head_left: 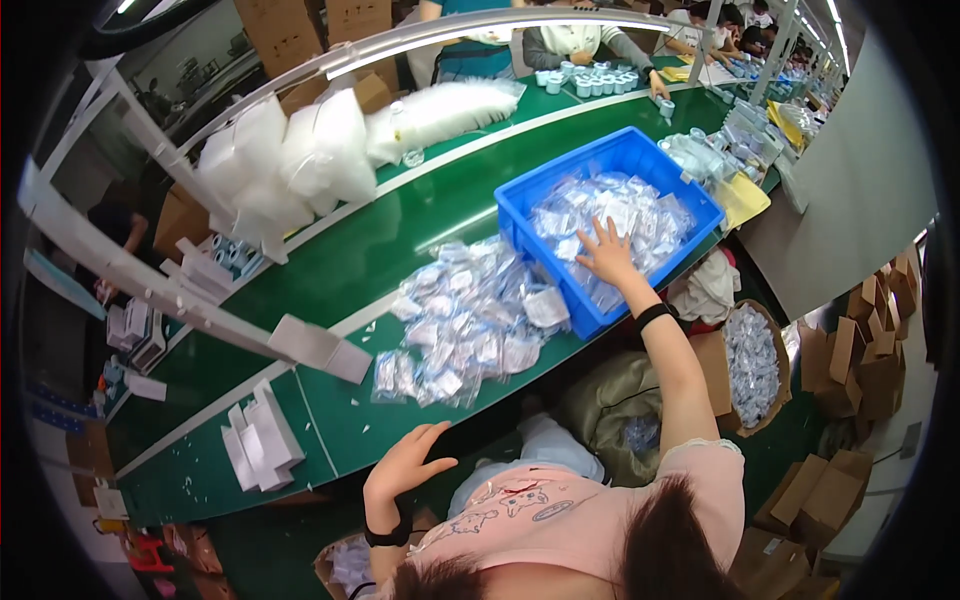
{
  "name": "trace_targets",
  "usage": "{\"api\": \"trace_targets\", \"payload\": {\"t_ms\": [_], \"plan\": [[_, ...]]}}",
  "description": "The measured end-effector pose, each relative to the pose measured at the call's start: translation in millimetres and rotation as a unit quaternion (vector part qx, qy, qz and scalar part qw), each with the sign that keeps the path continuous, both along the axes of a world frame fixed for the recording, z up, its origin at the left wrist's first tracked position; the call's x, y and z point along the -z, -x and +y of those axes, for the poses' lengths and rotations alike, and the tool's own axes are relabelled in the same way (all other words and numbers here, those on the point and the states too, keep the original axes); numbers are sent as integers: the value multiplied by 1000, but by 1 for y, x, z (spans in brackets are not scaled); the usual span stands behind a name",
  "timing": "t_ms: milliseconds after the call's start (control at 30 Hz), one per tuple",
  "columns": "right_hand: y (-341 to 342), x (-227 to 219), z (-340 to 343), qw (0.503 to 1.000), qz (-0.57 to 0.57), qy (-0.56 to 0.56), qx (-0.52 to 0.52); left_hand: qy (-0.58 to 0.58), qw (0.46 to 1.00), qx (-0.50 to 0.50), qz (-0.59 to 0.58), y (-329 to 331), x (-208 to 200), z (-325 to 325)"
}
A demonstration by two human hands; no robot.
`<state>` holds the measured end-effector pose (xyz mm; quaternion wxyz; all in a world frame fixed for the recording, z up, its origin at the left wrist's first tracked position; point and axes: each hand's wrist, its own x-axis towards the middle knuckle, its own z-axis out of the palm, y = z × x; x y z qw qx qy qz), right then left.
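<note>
My right hand [608, 252] reaches into a blue plastic bin [552, 284], fingers spread over small clear plastic packets [660, 222] with white and bluish contents. It appears to rest on or just above them, with nothing gripped. A loose heap of similar packets [460, 325] lies on the green table [350, 425], left of the bin and against its side. My left hand [408, 462] hovers by the table's near edge, in front of the heap, thumb apart from the fingers and nothing in it.
White folded cartons [262, 440] lie on the table at the left. Rolls of white wrap [330, 150] stand along the far side. At the right, a carton of packets [752, 365] sits below table height. Across the line, a person's hand [658, 85] is near white-and-blue cups [600, 82].
</note>
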<state>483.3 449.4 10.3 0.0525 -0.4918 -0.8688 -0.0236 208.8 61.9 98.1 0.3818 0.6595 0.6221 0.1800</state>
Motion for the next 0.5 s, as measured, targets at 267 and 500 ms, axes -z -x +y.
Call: {"api": "trace_targets", "payload": {"t_ms": [267,500], "plan": [[-27,38,100,984,-60,165,10,-16,999,-40,7,-26,-1,63],[-43,30,130,975,-115,190,-5,-47,978,-203,8,-6,11,26]]}}
